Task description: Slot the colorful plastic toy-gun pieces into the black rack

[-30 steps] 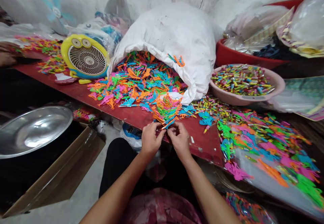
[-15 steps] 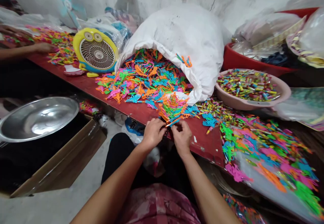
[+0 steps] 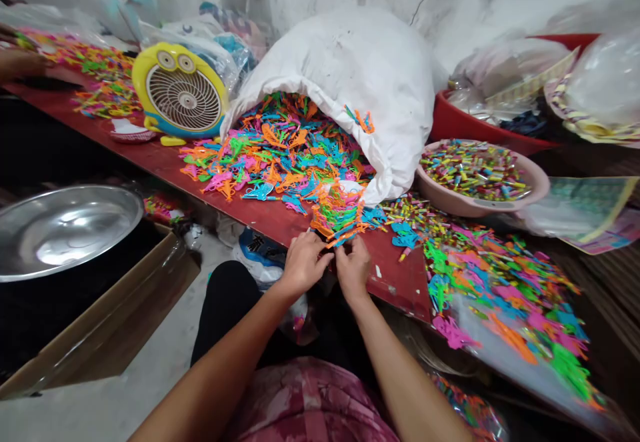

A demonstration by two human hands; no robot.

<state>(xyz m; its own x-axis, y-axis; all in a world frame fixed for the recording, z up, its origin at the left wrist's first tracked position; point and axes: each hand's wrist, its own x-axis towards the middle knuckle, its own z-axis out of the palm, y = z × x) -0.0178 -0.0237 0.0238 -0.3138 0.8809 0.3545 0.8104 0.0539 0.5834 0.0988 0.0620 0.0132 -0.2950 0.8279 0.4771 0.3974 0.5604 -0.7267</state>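
Small flat plastic pieces in orange, blue, green and pink lie lined up in a neat stack [image 3: 340, 212] at the front edge of the red table. My left hand [image 3: 304, 262] is closed at the stack's near left corner, its fingertips against an orange piece. At the near right end, my right hand [image 3: 353, 267] has its fingers curled in against the front pieces, a blue and an orange one. The fingertips of both hands are partly hidden. Just behind, a loose heap of the same pieces [image 3: 280, 155] spills from a big white sack [image 3: 360, 62].
A yellow fan [image 3: 186, 95] stands left of the sack. On the right are a pink basin [image 3: 537, 185] of small wrapped pieces, a red tub [image 3: 445, 115] and more scattered plastic pieces [image 3: 505, 289]. A steel bowl [image 3: 75, 229] sits lower left. Another person's hand [image 3: 25, 65] is at far left.
The view has swung slightly, shifting most things left. The blue and orange pieces at my fingertips now lie against the front of the stack. The other person's hand has drawn left.
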